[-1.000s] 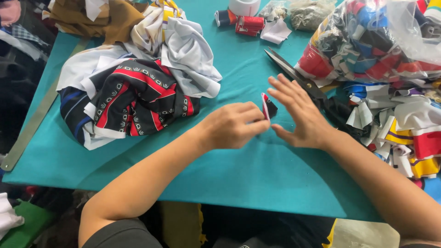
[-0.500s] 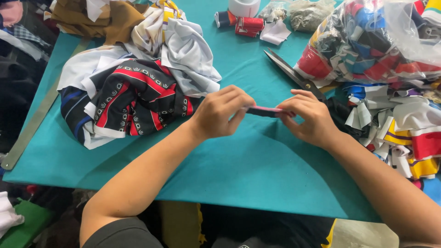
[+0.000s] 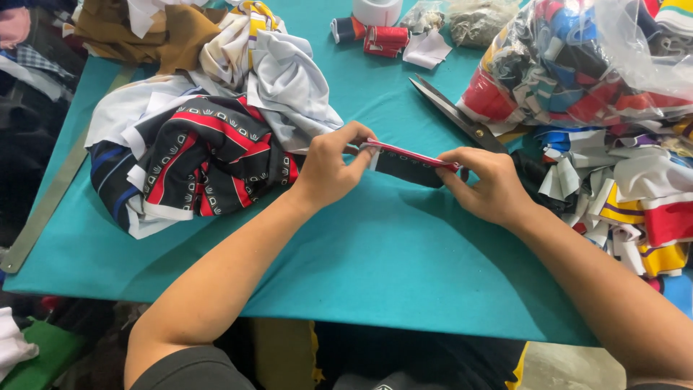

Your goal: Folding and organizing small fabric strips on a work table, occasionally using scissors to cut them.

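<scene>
At centre frame of the head view, above the teal table (image 3: 375, 274), the left hand (image 3: 328, 170) and right hand (image 3: 487, 184) pinched opposite ends of a black, red-edged fabric strip (image 3: 406, 165), stretched taut between fingertips, seemingly light, limp, best gripped at its ends.

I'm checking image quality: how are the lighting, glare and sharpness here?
Head view: even, soft light; faint shadows under both hands, left hand and right hand, holding the fabric strip; glare on the plastic bag; centre sharp, edges slightly bowed.
</scene>
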